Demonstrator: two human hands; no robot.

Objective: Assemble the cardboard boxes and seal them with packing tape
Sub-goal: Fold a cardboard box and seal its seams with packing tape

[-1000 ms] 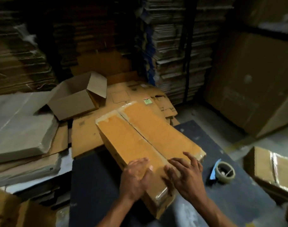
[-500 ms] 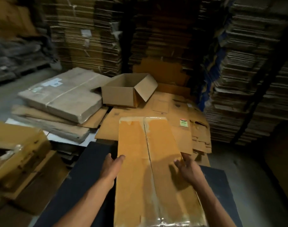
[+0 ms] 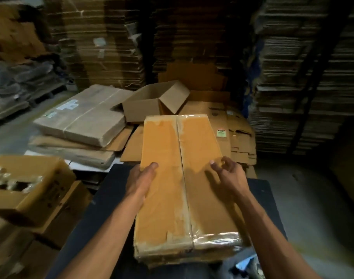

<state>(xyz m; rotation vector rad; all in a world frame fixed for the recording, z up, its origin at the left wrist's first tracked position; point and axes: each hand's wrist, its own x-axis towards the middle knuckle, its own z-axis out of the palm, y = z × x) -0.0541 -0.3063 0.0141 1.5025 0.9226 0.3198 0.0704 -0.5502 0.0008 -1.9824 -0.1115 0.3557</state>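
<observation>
A long taped cardboard box lies lengthwise on the dark table, its centre seam and near end covered with clear tape. My left hand grips the box's left edge, thumb on top. My right hand is at the right edge with fingers loosely curled over the top face; whether it grips the edge is unclear. An open, empty cardboard box sits behind the long box. No tape roll is in view.
Flattened cardboard sheets and wrapped bundles lie beyond the table. A torn taped box stands at the left on other cartons. Tall stacks of flat cardboard wall the back and right. Bare floor at the right.
The view swung left and the tape roll left the frame. The box turned lengthwise toward me. Both hands moved from its near end out to its left and right edges.
</observation>
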